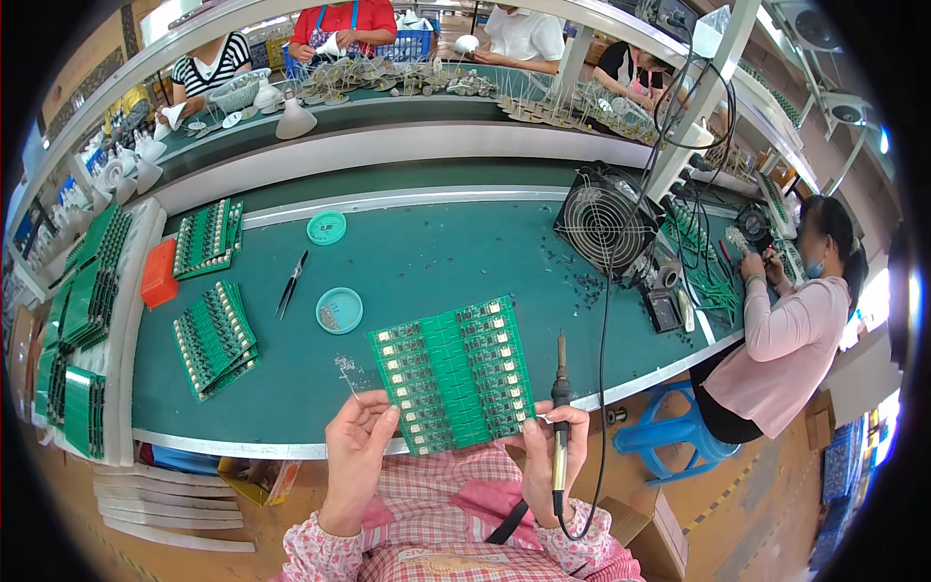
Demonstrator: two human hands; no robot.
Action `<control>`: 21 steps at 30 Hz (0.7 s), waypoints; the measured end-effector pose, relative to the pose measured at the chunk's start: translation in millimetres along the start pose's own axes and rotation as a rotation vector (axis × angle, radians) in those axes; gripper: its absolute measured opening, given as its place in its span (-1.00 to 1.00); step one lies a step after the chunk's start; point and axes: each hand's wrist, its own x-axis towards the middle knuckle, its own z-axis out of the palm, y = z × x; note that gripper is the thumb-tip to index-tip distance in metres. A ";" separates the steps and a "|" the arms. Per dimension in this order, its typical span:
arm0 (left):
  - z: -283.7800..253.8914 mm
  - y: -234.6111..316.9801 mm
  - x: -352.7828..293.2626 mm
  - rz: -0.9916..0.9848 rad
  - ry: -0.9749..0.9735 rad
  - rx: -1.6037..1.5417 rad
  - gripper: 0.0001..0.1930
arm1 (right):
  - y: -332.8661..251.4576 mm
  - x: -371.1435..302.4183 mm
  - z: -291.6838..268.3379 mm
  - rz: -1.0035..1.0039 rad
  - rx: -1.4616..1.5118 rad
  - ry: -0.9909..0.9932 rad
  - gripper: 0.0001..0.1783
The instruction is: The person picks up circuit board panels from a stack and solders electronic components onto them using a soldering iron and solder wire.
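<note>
Circuit-board panel (451, 376), green, one: lay across both hands above the near edge of the workbench (436, 233), slightly turned, populated face upward. Two banks of small dark components ran down it, each lined along its outer side with pale square parts; the middle strip was plain green, crossed by fine seams.

Left hand (361, 436): thumb and fingers clamped on the panel's left edge, near the lower corner.

Right hand (558, 446): fingers closed around the soldering iron (561, 390), thumb at the panel's lower right corner. The iron stood upright, tip up, just beside the panel; its black cord (603, 388) looped below and rose at the right.

Tweezers (291, 284), dark, one pair: left of centre. Shallow teal dishes, two: the nearer dish (339, 310) and the farther dish (327, 228), both holding small parts.

Further panels, fanned: a near stack (215, 339) and a far stack (208, 240), beside an orange-red box (159, 274).

Black fan (606, 223), round-grilled: stood at the right, taking up bench space, with dark scattered bits (585, 288) in front.
</note>
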 end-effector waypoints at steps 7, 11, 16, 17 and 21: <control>0.6 -2.4 2.3 -0.016 0.010 0.008 -0.81 | 1.6 -1.2 -1.0 -0.055 -0.029 -0.014 -0.69; 0.1 -4.1 1.7 -0.015 -0.003 0.005 -0.81 | 2.3 -2.5 -2.4 -0.061 -0.024 -0.014 -0.70; -0.3 -3.9 0.9 0.003 0.008 -0.001 -0.83 | -2.6 -1.1 -5.7 -0.034 -0.047 -0.006 -0.71; -0.3 -0.8 2.5 0.006 0.015 -0.028 -0.84 | -4.8 2.5 -8.5 -0.011 -0.053 0.006 -0.71; -6.2 8.7 -5.6 -0.055 -0.055 0.006 -0.84 | -18.3 45.7 -16.9 0.021 -0.233 -0.031 -0.76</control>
